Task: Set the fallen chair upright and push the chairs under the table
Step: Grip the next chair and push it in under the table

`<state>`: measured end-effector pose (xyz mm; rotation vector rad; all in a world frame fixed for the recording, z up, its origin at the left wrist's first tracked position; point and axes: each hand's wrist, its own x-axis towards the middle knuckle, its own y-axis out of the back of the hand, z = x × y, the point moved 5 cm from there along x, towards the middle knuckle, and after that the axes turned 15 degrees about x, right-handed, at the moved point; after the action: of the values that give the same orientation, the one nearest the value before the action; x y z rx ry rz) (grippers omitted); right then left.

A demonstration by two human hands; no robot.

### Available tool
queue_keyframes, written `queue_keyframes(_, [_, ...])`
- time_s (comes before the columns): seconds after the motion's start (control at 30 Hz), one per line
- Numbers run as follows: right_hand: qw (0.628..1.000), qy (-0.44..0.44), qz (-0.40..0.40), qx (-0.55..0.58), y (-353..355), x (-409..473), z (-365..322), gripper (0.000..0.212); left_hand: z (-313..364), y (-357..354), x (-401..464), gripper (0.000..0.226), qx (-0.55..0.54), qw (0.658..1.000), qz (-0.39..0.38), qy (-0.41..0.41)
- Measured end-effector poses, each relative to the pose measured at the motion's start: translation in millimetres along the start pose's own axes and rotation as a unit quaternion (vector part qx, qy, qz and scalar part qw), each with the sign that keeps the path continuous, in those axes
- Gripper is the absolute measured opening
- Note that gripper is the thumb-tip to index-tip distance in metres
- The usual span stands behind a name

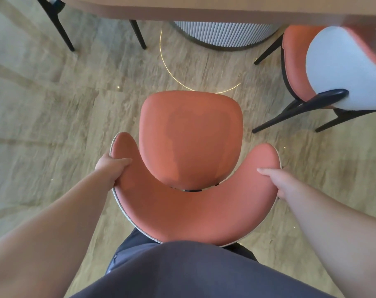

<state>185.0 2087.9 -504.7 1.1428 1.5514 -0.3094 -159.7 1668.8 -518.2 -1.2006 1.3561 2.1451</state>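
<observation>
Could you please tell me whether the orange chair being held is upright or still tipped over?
Upright: the chair shows its seat facing up, with the left hand and right hand gripping its curved backrest.

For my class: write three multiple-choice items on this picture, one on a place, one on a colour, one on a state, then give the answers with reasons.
1. Where does the left hand grip the held chair?
A. seat front
B. left end of the curved backrest
C. a leg

2. What colour is the held chair's seat?
A. orange-red
B. green
C. black

3. How does the chair at right stand relative to the table?
A. wholly under it
B. lying flat, far away
C. tilted, beside the table edge

Answers: B, its fingers wrap that backrest end, as the right hand holds the other; A, the seat cushion is orange-red; C, its legs point sideways.
</observation>
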Motion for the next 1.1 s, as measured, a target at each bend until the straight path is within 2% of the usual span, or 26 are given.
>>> queue_keyframes(0.17, [0.997,0.064,0.025,-0.043,1,6,0,0.065,5,4,-4,0.032,0.038,0.998,0.027,-0.032])
queue_keyframes(0.37, [0.992,0.106,0.031,-0.056,4,3,-8,0.052,14,11,-9,0.029,0.052,0.997,0.03,-0.056])
queue_keyframes(0.57, [0.99,0.135,0.022,-0.047,12,10,-48,0.066,53,21,-14,0.025,0.058,0.993,0.047,-0.089])
queue_keyframes(0.7, [0.988,0.145,0.013,-0.051,16,13,-71,0.054,78,23,-18,0.027,0.063,0.992,0.044,-0.096])
queue_keyframes(1.1, [0.983,0.174,0.024,-0.05,2,32,-165,0.051,174,40,15,0.024,0.063,0.989,0.05,-0.124])
